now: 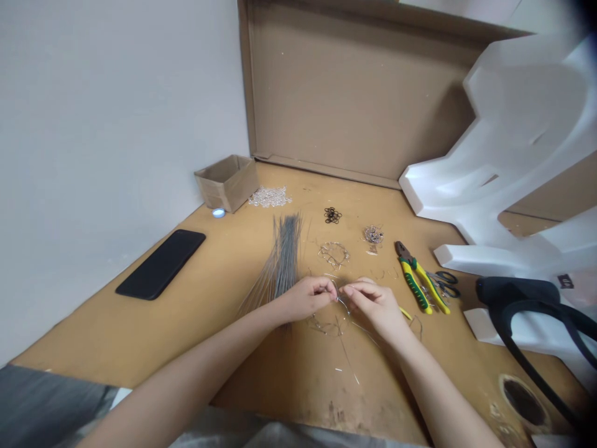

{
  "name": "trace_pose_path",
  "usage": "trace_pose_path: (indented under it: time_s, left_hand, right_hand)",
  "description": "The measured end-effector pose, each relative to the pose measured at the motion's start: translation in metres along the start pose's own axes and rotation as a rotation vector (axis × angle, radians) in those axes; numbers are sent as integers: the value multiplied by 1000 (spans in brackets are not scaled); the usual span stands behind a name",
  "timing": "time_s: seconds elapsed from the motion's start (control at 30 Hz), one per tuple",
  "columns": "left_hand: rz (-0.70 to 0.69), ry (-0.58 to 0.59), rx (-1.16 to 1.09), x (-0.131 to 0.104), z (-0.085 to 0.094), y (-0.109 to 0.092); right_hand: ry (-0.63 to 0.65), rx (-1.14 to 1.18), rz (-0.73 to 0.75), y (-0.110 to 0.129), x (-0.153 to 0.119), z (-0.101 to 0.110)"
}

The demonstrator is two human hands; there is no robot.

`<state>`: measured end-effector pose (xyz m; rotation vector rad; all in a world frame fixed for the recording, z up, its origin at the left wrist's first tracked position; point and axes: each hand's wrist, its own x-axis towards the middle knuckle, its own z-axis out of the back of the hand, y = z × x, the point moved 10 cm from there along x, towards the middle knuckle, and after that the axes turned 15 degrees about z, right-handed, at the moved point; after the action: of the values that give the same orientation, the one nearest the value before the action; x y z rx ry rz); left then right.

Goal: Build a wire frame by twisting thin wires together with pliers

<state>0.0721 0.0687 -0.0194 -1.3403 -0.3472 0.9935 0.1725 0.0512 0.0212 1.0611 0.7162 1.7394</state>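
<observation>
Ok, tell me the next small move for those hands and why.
Probably keep the left hand pinching steady while the right hand bends the thin wire: both hands' fingertips meet on it just above the table, and the pliers lie untouched beside the right hand.

A thin, bent piece of silver wire (339, 300) is pinched between the fingertips of the left hand (308, 297) and the right hand (375, 305), which meet just above the tabletop. The wire is fine and pale, curving down from the fingertips. Its exact shape is too small to make out.
</observation>
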Motion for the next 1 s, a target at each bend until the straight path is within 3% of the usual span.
trace_pose_path:
  time_s: [0.23,0.57,0.8,1.0]
  left_hand:
    - [65,-7,33,-3,1,1]
    - [-1,36,-42,-1,-5,0]
    - [7,47,-82,-2,-5,-3]
    - [61,146,-189,-3,-9,-2]
  right_hand:
    - [21,173,-229,-23,-9,-9]
    - [19,189,-157,-15,-6,-7]
    - [-16,239,-190,-20,-6,-7]
    - [-28,220,-182,-22,-8,-4]
